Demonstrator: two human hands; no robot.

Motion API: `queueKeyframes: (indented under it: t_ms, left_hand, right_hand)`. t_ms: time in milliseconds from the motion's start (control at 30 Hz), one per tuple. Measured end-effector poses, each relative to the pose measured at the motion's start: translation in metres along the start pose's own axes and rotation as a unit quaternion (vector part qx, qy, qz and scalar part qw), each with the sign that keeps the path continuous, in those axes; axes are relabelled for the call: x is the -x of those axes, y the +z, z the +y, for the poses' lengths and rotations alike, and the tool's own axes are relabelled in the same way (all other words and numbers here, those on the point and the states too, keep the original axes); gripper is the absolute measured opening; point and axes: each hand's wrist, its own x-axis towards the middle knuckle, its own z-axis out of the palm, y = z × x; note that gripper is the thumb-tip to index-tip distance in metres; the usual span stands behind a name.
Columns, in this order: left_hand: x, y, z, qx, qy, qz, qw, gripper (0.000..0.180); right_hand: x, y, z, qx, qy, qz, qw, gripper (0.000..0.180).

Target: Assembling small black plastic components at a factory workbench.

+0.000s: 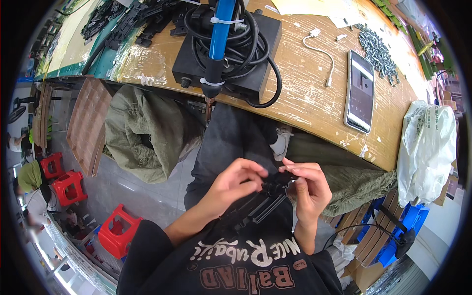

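Note:
Over my lap, a long black plastic part (265,209) with straight ridges lies slanted against my dark shirt. My right hand (310,189) pinches its upper end between thumb and fingers. To the left of that end is my left hand (235,184), its fingers curved and a gap showing between index finger and thumb. Its fingertips are slightly blurred and come close to the part. Above my hands, a blue-handled soldering iron or electric screwdriver-like tool (220,37) points tip down past the table edge, with white cable ties around it.
A black box (268,34) with coiled black cable sits on the worktable (300,88). Black plastic parts (132,24) are heaped at far left. A phone (359,91), white cable (322,54) and many screws (378,51) lie right. A white bag (427,152) hangs beside; red stools (120,231) stand left.

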Motion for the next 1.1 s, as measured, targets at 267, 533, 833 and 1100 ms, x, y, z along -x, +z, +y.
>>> queueKeyframes:
  t_ms: [267,533,833,1100]
  left_hand:
    - [0.011,-0.013,0.016,0.234,-0.164,-0.099,0.953,0.048]
    - [0.012,-0.018,0.011,-0.012,0.117,0.219,0.969,0.026]
    - [0.010,-0.035,0.027,-0.028,0.175,0.266,0.947,0.021]
    - [0.006,-0.033,0.034,-0.004,0.172,0.229,0.958,0.021]
  right_hand:
    - [-0.005,0.021,0.015,-0.011,-0.048,-0.136,0.989,0.012]
    - [0.003,0.041,0.017,-0.078,0.235,-0.109,0.963,0.033]
    - [0.003,0.055,0.001,-0.192,0.393,-0.203,0.876,0.040]
    - [0.003,0.052,-0.003,-0.191,0.386,-0.192,0.882,0.040]
